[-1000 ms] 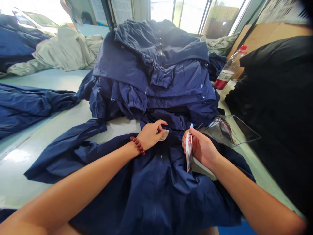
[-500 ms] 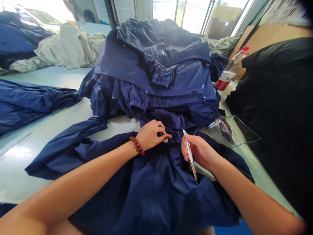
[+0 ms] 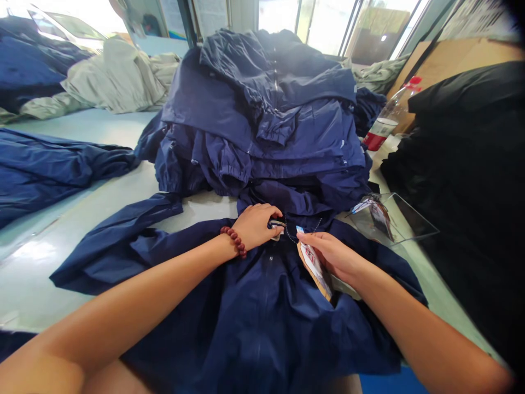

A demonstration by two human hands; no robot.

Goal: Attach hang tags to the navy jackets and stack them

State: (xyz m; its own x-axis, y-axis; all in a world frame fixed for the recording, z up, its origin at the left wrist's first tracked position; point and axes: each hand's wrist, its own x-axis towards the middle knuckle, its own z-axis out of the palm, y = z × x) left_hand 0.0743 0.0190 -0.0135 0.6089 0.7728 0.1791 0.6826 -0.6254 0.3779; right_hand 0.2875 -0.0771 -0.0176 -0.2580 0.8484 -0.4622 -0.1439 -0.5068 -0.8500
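The left hand had a closed grip on a small white label at the collar of a navy jacket, and the right hand had a closed grip on a paper hang tag just beside it. This jacket lay spread at the near edge of the counter, in front of a tall pile of navy jackets. A clear plastic tray with more tags was lying near the right edge.

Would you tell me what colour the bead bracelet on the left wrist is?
The bead bracelet is reddish brown, clearest in the head view.
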